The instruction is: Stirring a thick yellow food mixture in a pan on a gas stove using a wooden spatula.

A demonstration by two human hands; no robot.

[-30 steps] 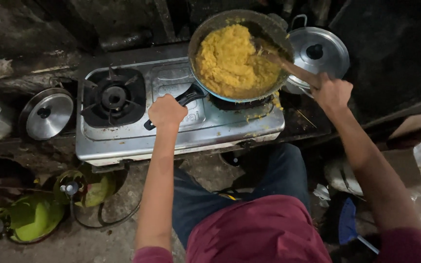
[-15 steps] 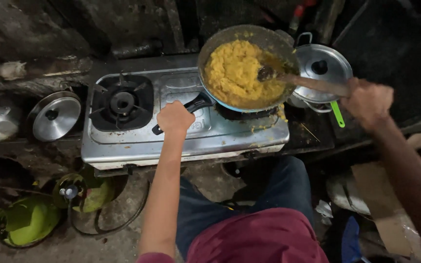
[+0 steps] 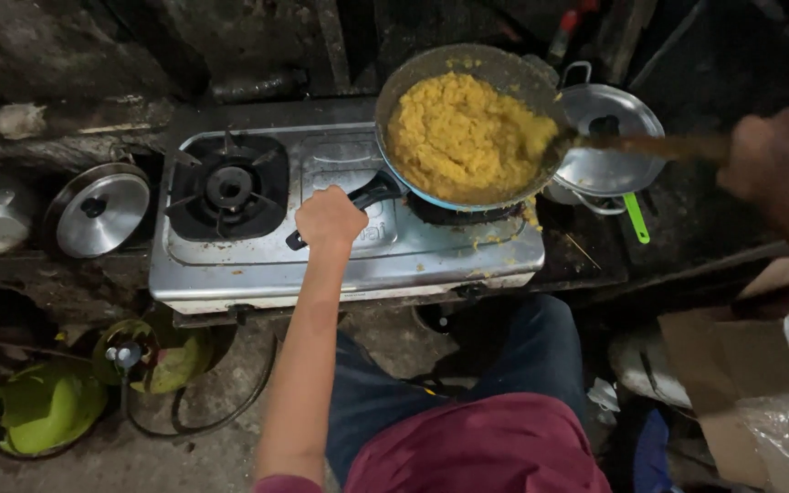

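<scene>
since half a second ago the right hand [image 3: 778,160] has drawn further out to the right edge, blurred, its fingers closed round the end of a long wooden spoon [image 3: 650,146] whose far tip now rests at the right rim of the pan [image 3: 468,123] rather than in the middle of the food. left hand [image 3: 329,219] is curled into a fist round the pan's black handle [image 3: 367,196], holding where it did before. pan sits on the right burner of a steel two-burner stove [image 3: 349,246], filled with a crumbly yellow mash [image 3: 463,137]; yellow crumbs lie on the stove top near the pan. left burner [image 3: 228,187] is bare. just right of the pan stands a metal pot with a lid [image 3: 609,146], a green handle [image 3: 636,219] sticking out near it. left of the stove lies a loose metal lid [image 3: 98,210], and lower left on the floor sit green gas cylinders [image 3: 47,406] with a hose.
</scene>
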